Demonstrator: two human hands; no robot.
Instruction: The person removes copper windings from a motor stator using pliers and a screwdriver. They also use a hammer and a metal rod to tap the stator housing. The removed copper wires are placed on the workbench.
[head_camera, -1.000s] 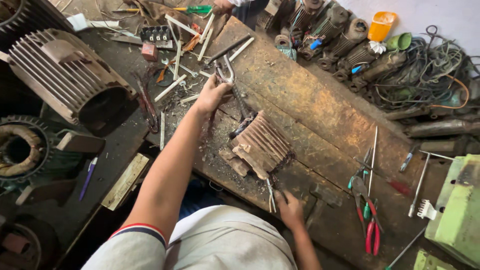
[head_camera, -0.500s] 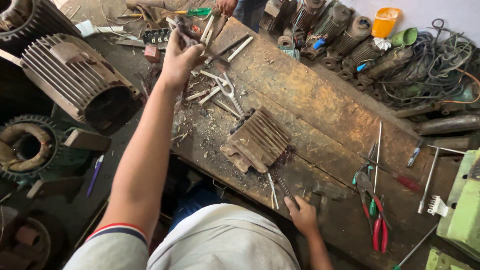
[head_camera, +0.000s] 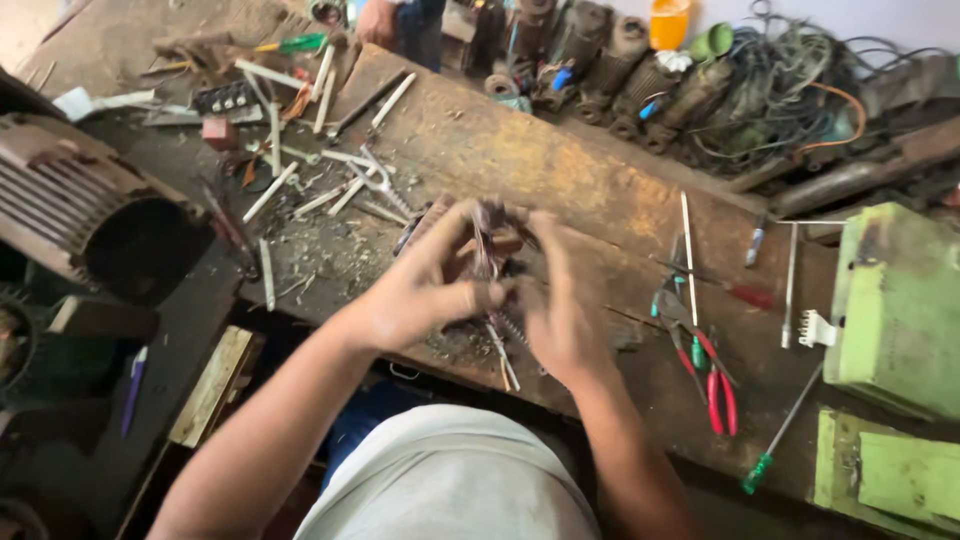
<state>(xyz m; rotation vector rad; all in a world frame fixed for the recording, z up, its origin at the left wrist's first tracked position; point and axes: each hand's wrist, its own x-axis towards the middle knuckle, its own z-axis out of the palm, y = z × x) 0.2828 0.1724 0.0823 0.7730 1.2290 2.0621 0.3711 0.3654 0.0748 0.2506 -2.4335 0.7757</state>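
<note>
Head view: my left hand (head_camera: 415, 290) and right hand (head_camera: 562, 305) curl inward, fingers gripping the ribbed part (head_camera: 487, 240) above the surface (head_camera: 560, 170).

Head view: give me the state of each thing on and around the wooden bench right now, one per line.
Left hand: gripping the ribbed metal part from its left side.
Right hand: gripping the same part from the right.
Brown ribbed metal part: between both hands, mostly hidden.
Red-handled pliers: lying flat, untouched.
Green-handled screwdriver: lying at the bench edge.
Grey finned motor housing: on its side, open end showing.
</note>
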